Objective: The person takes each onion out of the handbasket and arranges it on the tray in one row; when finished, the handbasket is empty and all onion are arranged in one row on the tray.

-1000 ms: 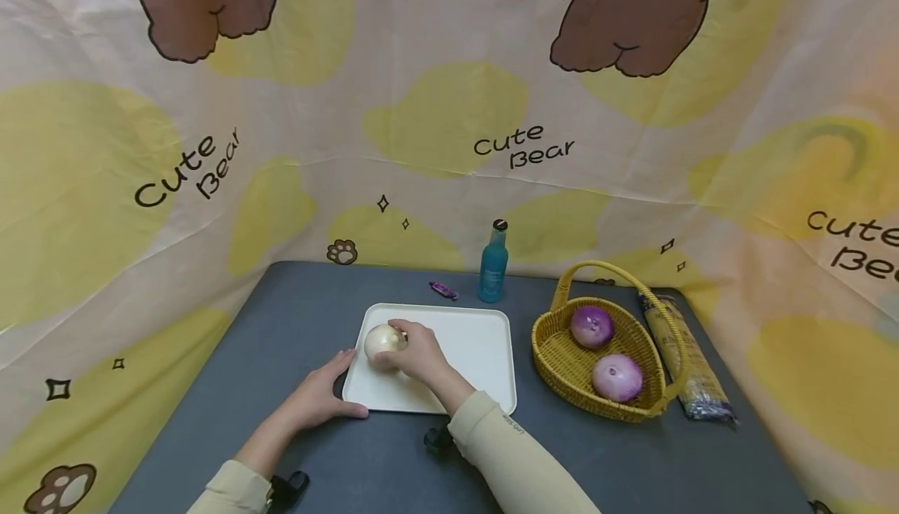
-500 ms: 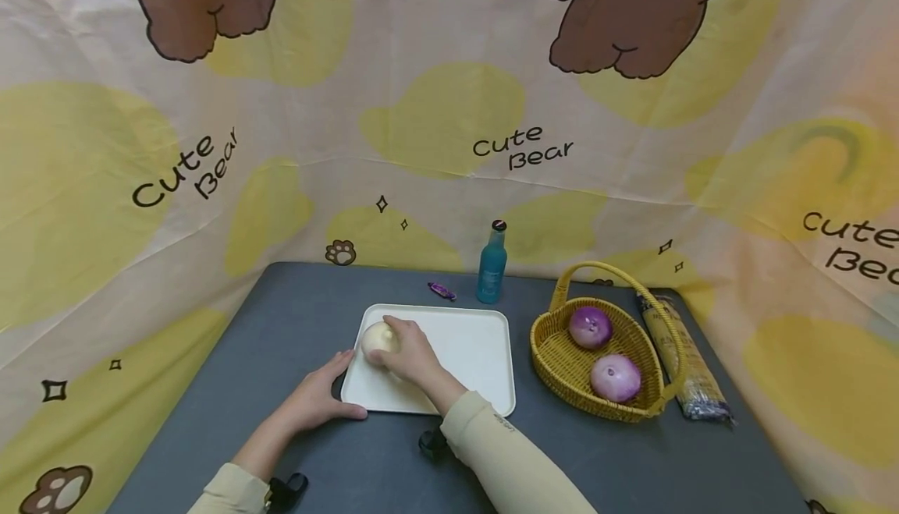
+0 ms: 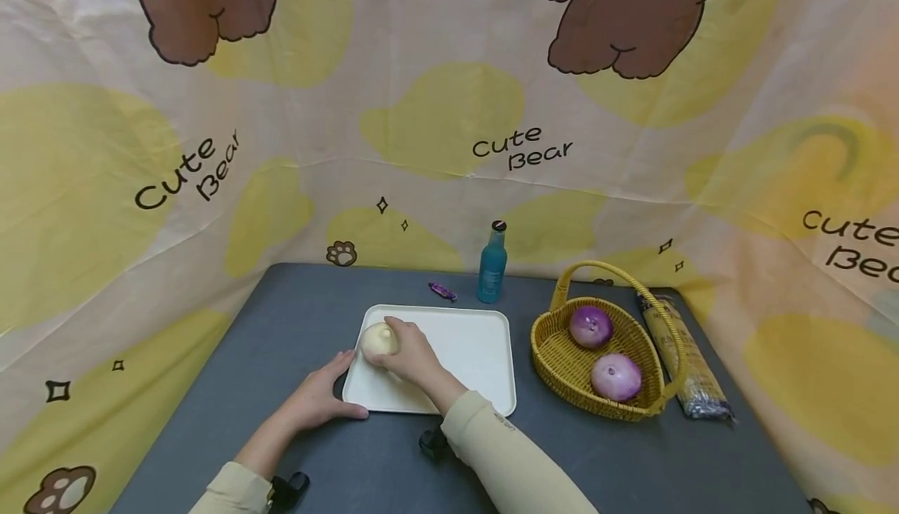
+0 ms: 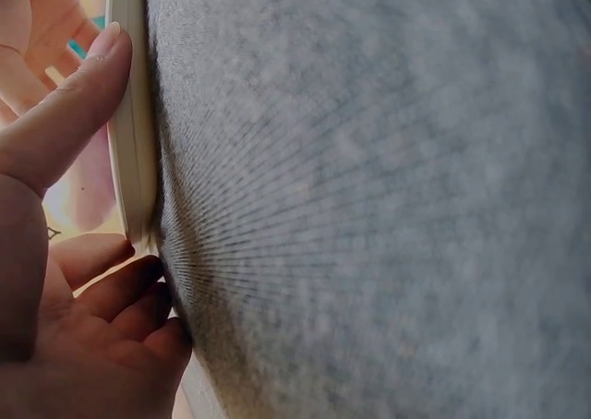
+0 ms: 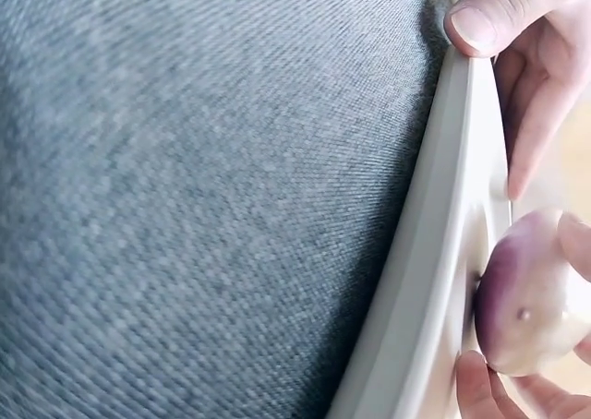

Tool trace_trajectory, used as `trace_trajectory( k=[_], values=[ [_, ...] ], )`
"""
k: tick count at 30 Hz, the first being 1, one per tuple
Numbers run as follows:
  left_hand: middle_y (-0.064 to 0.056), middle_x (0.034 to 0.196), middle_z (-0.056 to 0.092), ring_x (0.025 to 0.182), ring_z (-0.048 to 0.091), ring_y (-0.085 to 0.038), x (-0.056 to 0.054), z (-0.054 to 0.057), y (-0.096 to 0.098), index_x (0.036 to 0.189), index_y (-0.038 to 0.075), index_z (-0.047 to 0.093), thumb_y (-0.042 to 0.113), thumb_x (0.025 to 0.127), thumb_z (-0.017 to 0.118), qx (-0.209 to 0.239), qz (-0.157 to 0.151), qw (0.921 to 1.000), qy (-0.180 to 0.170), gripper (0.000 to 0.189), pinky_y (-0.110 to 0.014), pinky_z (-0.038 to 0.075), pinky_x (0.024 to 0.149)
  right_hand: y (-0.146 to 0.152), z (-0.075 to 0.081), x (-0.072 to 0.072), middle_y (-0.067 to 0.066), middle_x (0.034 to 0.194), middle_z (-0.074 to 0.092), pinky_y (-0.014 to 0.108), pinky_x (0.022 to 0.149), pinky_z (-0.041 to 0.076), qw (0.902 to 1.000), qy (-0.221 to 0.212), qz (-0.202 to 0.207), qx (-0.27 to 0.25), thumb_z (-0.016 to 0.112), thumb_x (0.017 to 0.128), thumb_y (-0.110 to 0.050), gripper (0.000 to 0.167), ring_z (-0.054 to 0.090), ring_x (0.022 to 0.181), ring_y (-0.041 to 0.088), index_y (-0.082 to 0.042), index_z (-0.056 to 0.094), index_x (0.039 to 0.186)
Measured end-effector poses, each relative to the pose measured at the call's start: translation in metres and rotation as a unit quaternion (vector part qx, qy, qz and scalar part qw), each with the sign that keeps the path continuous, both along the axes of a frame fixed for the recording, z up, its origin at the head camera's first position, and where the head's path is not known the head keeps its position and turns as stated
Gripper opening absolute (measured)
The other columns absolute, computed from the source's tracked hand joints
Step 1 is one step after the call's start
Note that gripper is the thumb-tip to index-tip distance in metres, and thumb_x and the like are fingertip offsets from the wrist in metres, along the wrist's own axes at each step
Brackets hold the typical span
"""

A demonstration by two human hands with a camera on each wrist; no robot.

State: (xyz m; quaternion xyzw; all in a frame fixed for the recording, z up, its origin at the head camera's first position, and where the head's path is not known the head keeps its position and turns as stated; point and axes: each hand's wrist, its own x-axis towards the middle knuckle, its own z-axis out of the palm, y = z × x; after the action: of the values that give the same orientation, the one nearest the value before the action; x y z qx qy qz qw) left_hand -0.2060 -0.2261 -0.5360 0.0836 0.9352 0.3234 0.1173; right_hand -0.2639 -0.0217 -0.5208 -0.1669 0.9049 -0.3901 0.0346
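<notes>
A pale onion [image 3: 378, 342] stands at the left side of a white tray [image 3: 463, 350]; in the right wrist view the onion [image 5: 531, 294] shows a purple flank and a small nub. My right hand [image 3: 414, 354] grips it, thumb and fingers round its near and far sides. At the tray's near left corner my left hand [image 3: 319, 397] holds on, thumb along the front rim and fingers by the left edge. The left wrist view shows that thumb [image 4: 78, 96] against the tray rim [image 4: 134, 151]. The onion's underside is hidden.
A yellow woven basket [image 3: 562, 389] with a tall handle stands right of the tray, holding two purple onions [image 3: 591, 327]. Beyond it lies a long plastic packet [image 3: 691, 362]. A blue bottle [image 3: 492, 264] and a purple wrapped candy [image 3: 442, 292] sit behind the tray.
My right hand has shifted slightly left with the onion and turned it a little, so its pale tip shows more. The left hand and the tray keep their place.
</notes>
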Motion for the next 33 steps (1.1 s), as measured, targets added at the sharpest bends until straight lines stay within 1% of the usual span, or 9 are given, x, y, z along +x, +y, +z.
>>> trace_trajectory(
  k=[3,7,10,13,17,22,27,33],
  values=[
    [-0.026,0.161,0.031,0.148,0.027,-0.048,-0.001,0.0,0.001,0.157,0.002,0.033,0.049,0.065,0.092,0.001,-0.001,1.0,0.002,0.119,-0.065,0.031,0.113,0.002,0.0,0.0,0.014,0.136,0.061,0.043,0.105,0.047,1.0,-0.002,-0.001,-0.007,0.084,0.082,-0.031,0.079,0.058,0.124,0.028,-0.011,0.048,0.15],
    [-0.024,0.161,0.033,0.149,0.027,-0.047,-0.003,0.001,0.002,0.156,0.001,0.034,0.05,0.065,0.092,0.0,-0.009,0.9999,0.011,0.119,-0.064,0.031,0.114,0.004,-0.001,-0.001,0.015,0.138,0.059,0.044,0.107,0.046,0.9997,-0.01,-0.013,-0.019,0.087,0.079,-0.029,0.082,0.057,0.126,0.029,-0.011,0.049,0.149],
    [-0.024,0.16,0.034,0.149,0.027,-0.047,-0.003,0.001,0.003,0.156,0.002,0.034,0.051,0.065,0.092,-0.003,-0.013,0.9999,0.01,0.119,-0.064,0.032,0.114,0.005,-0.002,-0.002,0.017,0.139,0.057,0.045,0.108,0.045,0.9994,-0.018,-0.017,-0.024,0.089,0.077,-0.029,0.085,0.056,0.127,0.03,-0.01,0.049,0.149],
    [-0.025,0.16,0.033,0.148,0.028,-0.048,-0.001,0.001,0.003,0.157,0.003,0.034,0.051,0.064,0.093,-0.002,-0.005,1.0,0.003,0.12,-0.066,0.032,0.112,0.005,-0.002,-0.001,0.018,0.141,0.055,0.046,0.109,0.044,0.9992,-0.027,-0.014,-0.028,0.091,0.075,-0.028,0.087,0.054,0.129,0.032,-0.01,0.048,0.149],
    [-0.027,0.16,0.033,0.147,0.029,-0.05,0.0,0.001,0.002,0.157,0.005,0.034,0.05,0.063,0.093,-0.003,0.002,1.0,0.004,0.12,-0.067,0.033,0.111,0.006,-0.002,-0.002,0.018,0.14,0.055,0.045,0.11,0.044,0.999,-0.031,-0.017,-0.027,0.091,0.075,-0.028,0.088,0.055,0.129,0.031,-0.011,0.048,0.15],
    [-0.027,0.159,0.033,0.148,0.029,-0.049,0.001,0.001,0.002,0.156,0.002,0.034,0.05,0.063,0.093,-0.004,-0.002,0.9999,0.01,0.12,-0.066,0.032,0.112,0.01,0.0,0.0,0.018,0.138,0.056,0.046,0.109,0.044,0.9986,-0.034,-0.025,-0.033,0.092,0.074,-0.03,0.089,0.055,0.128,0.031,-0.011,0.048,0.15],
    [-0.029,0.159,0.033,0.147,0.029,-0.05,0.001,0.003,0.002,0.156,0.0,0.034,0.048,0.063,0.094,-0.007,-0.005,0.9999,0.009,0.12,-0.065,0.032,0.113,0.013,0.009,0.003,0.017,0.14,0.055,0.048,0.108,0.045,0.9984,-0.037,-0.026,-0.034,0.09,0.075,-0.034,0.09,0.055,0.129,0.032,-0.012,0.047,0.151],
    [-0.029,0.16,0.031,0.147,0.028,-0.051,0.002,0.004,0.001,0.157,0.003,0.033,0.047,0.064,0.093,-0.001,0.001,1.0,0.001,0.12,-0.067,0.031,0.112,0.018,0.024,0.007,0.017,0.146,0.053,0.049,0.101,0.051,0.9968,-0.048,-0.025,-0.058,0.088,0.078,-0.036,0.089,0.059,0.124,0.033,-0.014,0.045,0.153]
  ],
)
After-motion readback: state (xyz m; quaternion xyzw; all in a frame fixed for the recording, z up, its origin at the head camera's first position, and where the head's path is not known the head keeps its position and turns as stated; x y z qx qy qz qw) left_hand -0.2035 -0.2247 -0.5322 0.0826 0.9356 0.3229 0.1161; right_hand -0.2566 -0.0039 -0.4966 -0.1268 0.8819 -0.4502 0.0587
